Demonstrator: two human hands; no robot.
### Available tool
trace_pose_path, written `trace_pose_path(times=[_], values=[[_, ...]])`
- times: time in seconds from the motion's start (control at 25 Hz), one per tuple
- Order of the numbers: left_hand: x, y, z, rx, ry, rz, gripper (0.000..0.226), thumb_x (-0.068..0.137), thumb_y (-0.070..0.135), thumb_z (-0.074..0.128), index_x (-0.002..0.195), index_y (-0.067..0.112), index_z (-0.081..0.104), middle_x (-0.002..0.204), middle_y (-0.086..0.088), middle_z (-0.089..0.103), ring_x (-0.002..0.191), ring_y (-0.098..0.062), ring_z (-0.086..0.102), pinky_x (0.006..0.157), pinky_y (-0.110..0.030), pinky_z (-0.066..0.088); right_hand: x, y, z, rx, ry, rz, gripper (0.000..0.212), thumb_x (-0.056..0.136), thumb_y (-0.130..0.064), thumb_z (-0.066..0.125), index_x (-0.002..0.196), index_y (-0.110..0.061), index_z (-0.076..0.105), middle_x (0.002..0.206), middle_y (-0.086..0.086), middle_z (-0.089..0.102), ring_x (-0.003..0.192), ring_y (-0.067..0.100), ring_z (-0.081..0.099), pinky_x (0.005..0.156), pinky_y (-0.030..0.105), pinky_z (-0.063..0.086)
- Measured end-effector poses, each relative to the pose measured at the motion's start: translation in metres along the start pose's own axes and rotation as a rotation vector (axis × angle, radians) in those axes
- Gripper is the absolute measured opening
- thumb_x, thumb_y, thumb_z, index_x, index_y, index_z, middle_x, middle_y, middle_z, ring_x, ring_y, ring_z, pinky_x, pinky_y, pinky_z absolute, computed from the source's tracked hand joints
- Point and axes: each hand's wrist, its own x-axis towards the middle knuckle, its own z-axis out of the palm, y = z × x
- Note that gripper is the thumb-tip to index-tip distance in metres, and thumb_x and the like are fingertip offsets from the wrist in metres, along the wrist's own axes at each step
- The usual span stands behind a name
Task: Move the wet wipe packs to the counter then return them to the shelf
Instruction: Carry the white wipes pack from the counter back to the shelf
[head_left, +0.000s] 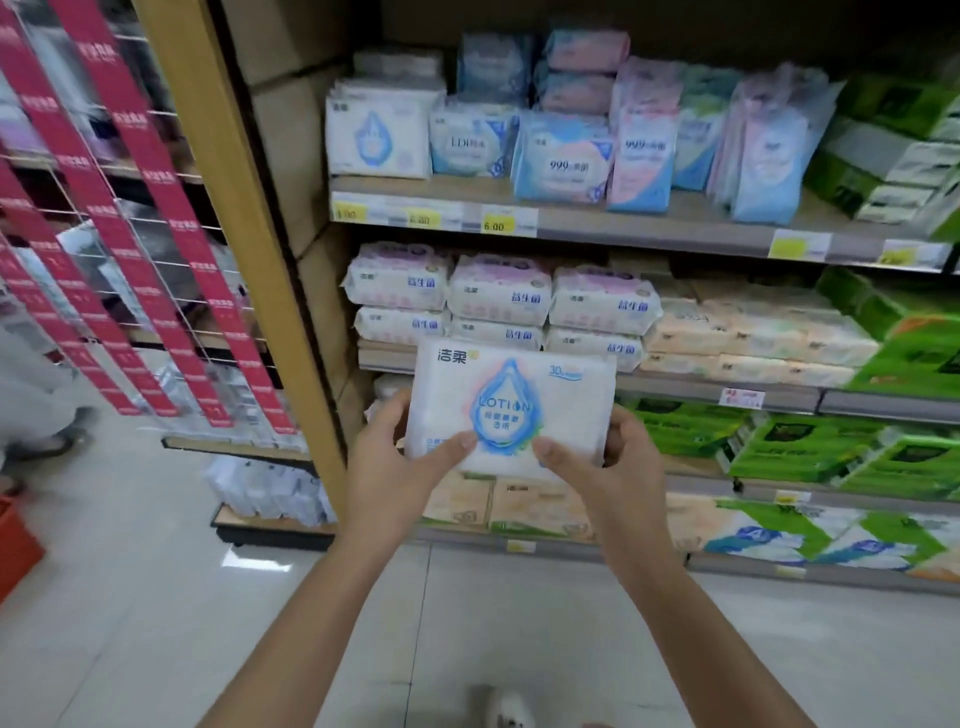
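Observation:
A white wet wipe pack (511, 405) with a blue water-drop print and the word LOTION is held up in front of the shelves. My left hand (395, 467) grips its lower left edge, thumb on the front. My right hand (608, 467) grips its lower right edge the same way. On the upper shelf (571, 223), at its left end, stands a matching stack of white packs (382, 132) with the same drop print. No counter is in view.
More pastel wipe packs (561, 156) fill the upper shelf, pink-topped packs (498, 291) the one below, green tissue bundles (857, 452) the right. A wooden post (234, 208) and a wire rack with red strips (130, 234) stand left. A person's leg (36, 395) is far left.

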Motion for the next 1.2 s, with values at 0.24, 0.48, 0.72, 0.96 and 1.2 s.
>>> trace_pose_path(times=[0.24,0.48,0.72,0.96,1.2], values=[[0.131,0.025,-0.002,0.004,0.138,0.088,0.039,0.074,0.015,0.077,0.107,0.029,0.061,0.101,0.016,0.068,0.091,0.003,0.066,0.074,-0.021,0.054,0.146,-0.033,0.068,-0.057,-0.126,-0.111,0.045,0.07,-0.016,0.082,0.105,-0.025,0.055,0.1,-0.008,0.068,0.085,0.002,0.067,0.065,0.022,0.057],[0.273,0.045,-0.033,0.029,0.203,0.147,0.045,0.078,0.012,0.075,0.118,0.021,0.058,0.106,0.012,0.067,0.098,-0.004,0.065,0.082,-0.03,0.055,0.26,-0.066,0.159,0.007,-0.147,-0.168,0.049,0.066,-0.013,0.084,0.105,-0.024,0.055,0.1,-0.009,0.068,0.088,0.004,0.068,0.073,0.031,0.058],[0.383,0.049,-0.049,0.148,0.237,0.161,0.042,0.081,0.012,0.071,0.12,0.02,0.057,0.104,0.009,0.064,0.093,-0.006,0.062,0.082,-0.026,0.051,0.347,-0.08,0.23,-0.064,-0.093,-0.184,0.05,0.066,-0.014,0.084,0.104,-0.024,0.052,0.098,-0.01,0.067,0.089,0.008,0.067,0.079,0.034,0.058],[0.421,0.036,-0.051,0.233,0.262,0.118,0.047,0.082,0.012,0.069,0.125,0.022,0.054,0.113,0.008,0.065,0.106,-0.013,0.061,0.092,-0.034,0.05,0.38,-0.075,0.248,-0.244,-0.136,-0.189,0.055,0.069,-0.023,0.082,0.114,-0.018,0.051,0.09,-0.018,0.06,0.082,-0.001,0.061,0.07,0.018,0.05],[0.414,0.028,-0.057,0.383,0.353,0.142,0.074,0.08,0.019,0.072,0.143,0.018,0.033,0.138,0.0,0.051,0.123,-0.018,0.049,0.096,-0.027,0.039,0.375,-0.072,0.239,-0.345,-0.243,-0.236,0.037,0.078,-0.029,0.073,0.111,-0.029,0.055,0.094,-0.021,0.064,0.086,-0.006,0.06,0.071,0.013,0.049]])
